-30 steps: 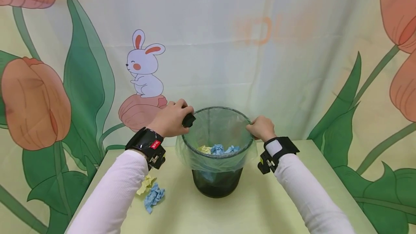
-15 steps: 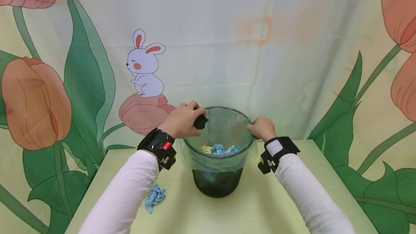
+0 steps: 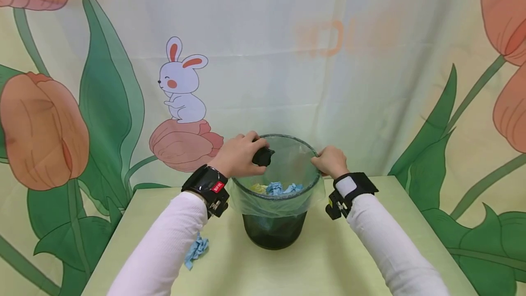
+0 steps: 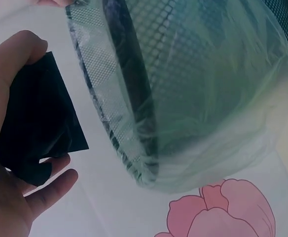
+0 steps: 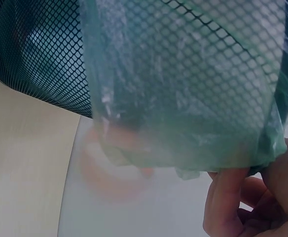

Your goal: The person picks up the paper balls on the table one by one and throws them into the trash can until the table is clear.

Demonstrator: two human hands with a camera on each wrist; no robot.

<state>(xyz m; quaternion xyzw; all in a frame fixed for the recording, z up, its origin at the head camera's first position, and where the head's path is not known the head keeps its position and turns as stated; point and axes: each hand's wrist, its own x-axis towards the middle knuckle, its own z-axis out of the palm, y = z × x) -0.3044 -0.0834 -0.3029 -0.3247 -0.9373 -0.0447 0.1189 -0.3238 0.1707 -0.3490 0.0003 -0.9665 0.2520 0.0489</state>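
My left hand (image 3: 242,153) holds a piece of crumpled black paper (image 3: 262,156) over the left part of the bin's mouth. In the left wrist view the black paper (image 4: 40,116) has a straight edge and sits between thumb and fingers, apart from the rim. My right hand (image 3: 331,161) pinches the right rim of the black mesh trash bin (image 3: 274,234), where a translucent green bag (image 3: 263,209) folds over it. The right wrist view shows fingers and thumb (image 5: 228,197) gripping bag and rim. Crumpled blue paper (image 3: 274,188) and yellow paper (image 3: 259,189) lie inside the bin.
Crumpled blue paper (image 3: 197,250) lies on the pale table (image 3: 312,273), left of the bin and beside my left sleeve. A printed curtain (image 3: 263,58) with tulips and a rabbit hangs behind the table.
My left hand has moved right with the black paper, from outside the left rim to over the bin's mouth. My left arm now covers the yellow paper on the table. The right hand stays put.
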